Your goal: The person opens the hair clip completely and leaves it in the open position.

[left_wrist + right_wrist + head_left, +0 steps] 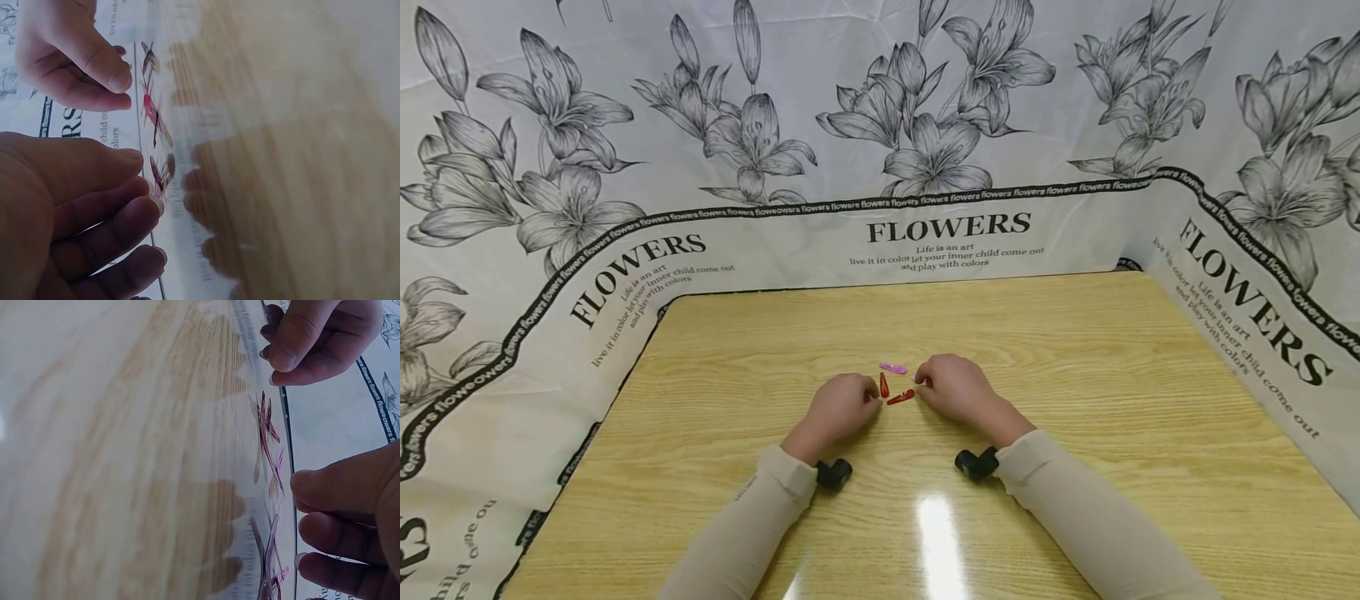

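Several snap hair clips lie close together on the wooden table. In the head view, a red hair clip (883,385) stands beside the fingertips of my left hand (844,407). A second red hair clip (901,397) lies slantwise between the two hands, and a pink hair clip (892,367) is just beyond them. At the fingertips of my right hand (957,387) a bit of another pink clip (915,378) shows, mostly hidden. Both hands have loosely bent fingers. In the right wrist view, a purplish clip (272,556) lies apart from the right fingers.
The light wooden table (760,333) is bordered by a white flower-printed cloth (790,242) at the back and sides. Black wrist cameras (976,464) sit on both wrists. Light glares off the table's front (938,533).
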`<state>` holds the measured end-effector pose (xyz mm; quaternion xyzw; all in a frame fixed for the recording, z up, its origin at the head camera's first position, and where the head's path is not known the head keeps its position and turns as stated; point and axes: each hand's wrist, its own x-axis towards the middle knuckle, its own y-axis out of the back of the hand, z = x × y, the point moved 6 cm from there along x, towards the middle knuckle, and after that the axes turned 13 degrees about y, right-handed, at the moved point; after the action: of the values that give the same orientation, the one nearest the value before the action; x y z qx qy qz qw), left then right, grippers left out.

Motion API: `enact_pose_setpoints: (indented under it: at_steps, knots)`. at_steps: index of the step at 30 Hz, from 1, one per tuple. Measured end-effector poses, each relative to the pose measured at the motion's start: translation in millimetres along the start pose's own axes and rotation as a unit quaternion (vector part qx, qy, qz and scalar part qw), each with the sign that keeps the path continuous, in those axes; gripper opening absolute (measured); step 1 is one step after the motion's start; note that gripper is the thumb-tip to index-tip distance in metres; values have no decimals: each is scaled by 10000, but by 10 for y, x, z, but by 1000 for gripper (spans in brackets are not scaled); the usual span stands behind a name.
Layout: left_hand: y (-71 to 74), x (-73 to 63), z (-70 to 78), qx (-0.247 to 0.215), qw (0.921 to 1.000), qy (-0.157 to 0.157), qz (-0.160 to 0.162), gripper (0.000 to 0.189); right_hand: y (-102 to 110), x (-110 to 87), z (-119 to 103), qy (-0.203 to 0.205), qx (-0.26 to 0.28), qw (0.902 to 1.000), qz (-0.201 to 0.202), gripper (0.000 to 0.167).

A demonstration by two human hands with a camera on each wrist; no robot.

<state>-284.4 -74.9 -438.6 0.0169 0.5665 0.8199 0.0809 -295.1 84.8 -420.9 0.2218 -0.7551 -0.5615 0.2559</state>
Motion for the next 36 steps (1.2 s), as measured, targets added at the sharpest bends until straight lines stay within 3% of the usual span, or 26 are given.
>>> enact_pose_setpoints:
  at_steps: [9,22,36]
  knots:
    - [-10,24,41,-14,10000,52,-84,14,-45,37,10,46,30,9999,-121,16]
    - [-56,69,80,-47,10000,-66,54,18,-78,77,-17,209,-148,9996,-109,11]
    - [-83,72,141,37,9999,22,-105,13,-112,98,-17,134,-175,9996,-183,11]
